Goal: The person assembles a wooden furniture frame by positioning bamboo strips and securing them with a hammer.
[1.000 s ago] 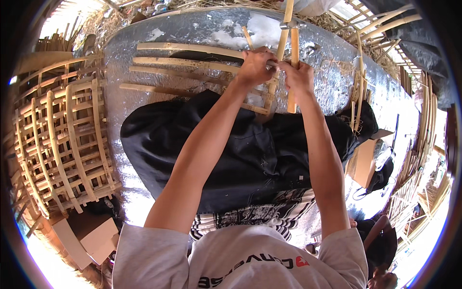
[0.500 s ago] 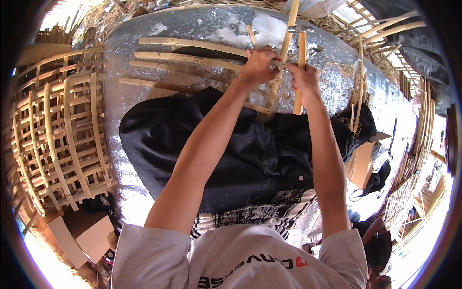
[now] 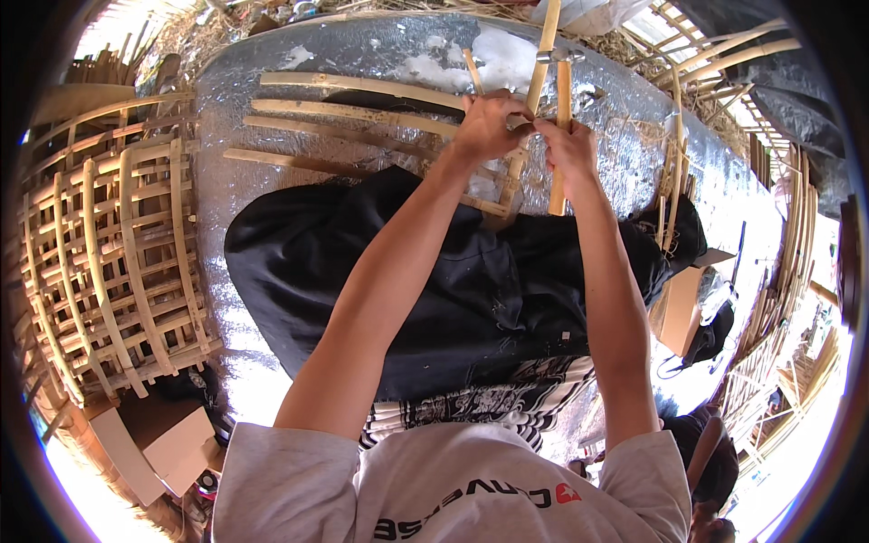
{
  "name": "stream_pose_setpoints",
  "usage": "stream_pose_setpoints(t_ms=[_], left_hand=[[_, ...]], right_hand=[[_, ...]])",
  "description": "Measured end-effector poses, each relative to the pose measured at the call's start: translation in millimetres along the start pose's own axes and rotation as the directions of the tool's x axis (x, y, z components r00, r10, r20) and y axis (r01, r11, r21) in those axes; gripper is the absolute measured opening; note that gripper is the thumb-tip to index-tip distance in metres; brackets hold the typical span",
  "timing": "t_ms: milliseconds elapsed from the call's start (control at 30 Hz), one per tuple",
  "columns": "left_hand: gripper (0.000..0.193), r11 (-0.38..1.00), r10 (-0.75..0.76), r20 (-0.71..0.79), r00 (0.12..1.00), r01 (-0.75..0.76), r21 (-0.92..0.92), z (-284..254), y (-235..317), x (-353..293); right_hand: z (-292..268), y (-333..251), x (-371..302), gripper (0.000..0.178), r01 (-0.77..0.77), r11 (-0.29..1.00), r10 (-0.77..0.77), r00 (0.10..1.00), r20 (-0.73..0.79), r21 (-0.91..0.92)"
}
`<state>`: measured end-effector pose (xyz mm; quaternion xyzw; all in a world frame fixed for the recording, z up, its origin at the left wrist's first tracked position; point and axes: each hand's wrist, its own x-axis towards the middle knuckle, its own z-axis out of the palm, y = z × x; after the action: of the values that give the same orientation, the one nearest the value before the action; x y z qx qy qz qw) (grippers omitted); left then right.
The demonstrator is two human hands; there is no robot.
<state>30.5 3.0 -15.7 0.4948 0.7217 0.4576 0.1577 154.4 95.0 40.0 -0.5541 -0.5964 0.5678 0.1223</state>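
My left hand (image 3: 491,128) is closed over the ends of bamboo slats, its thumb and fingertips pinched; what they pinch is too small to tell. My right hand (image 3: 570,148) grips a hammer (image 3: 564,95) by its wooden handle, the metal head up and pointing away from me. Its thumb and forefinger tips meet the left fingertips. An upright bamboo strip (image 3: 547,41) runs behind the hands, crossing the right ends of several slats (image 3: 362,115) that lie side by side toward the left. A short bamboo piece (image 3: 472,70) sticks up beyond my left hand.
Black cloth (image 3: 389,271) covers my lap, below the slats. The slats lie over a silvery sheet (image 3: 226,109). A woven bamboo lattice (image 3: 118,262) stands at left, above a cardboard box (image 3: 176,452). Another carton (image 3: 679,308) and a person (image 3: 711,452) are at right.
The hammer has shifted slightly left with my right hand. My fingertips have drawn together, and the small thing between them no longer shows clearly.
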Motion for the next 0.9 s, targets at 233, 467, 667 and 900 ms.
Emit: stream_pose_setpoints(t_ms=[233,467,667,900], left_hand=[[0.008,0.996,0.028,-0.126,0.992,-0.017,0.091,11,-8,-1],[0.009,0.983,0.134,-0.219,0.967,-0.102,0.150,21,-9,-3],[0.011,0.982,0.129,-0.183,0.975,-0.100,0.158,20,-7,-2],[0.010,0.993,0.054,-0.120,0.991,-0.041,0.113,17,-4,-2]], right_hand=[[5,-10,-11,0.027,0.044,0.997,-0.044,0.999,0.013,-0.058],[-27,26,-73,0.036,0.334,0.829,-0.380,0.925,-0.014,-0.449],[-25,16,-113,0.026,0.364,0.747,-0.443,0.897,-0.008,-0.556],[-20,20,-118,0.020,0.322,0.730,-0.411,0.912,-0.011,-0.603]])
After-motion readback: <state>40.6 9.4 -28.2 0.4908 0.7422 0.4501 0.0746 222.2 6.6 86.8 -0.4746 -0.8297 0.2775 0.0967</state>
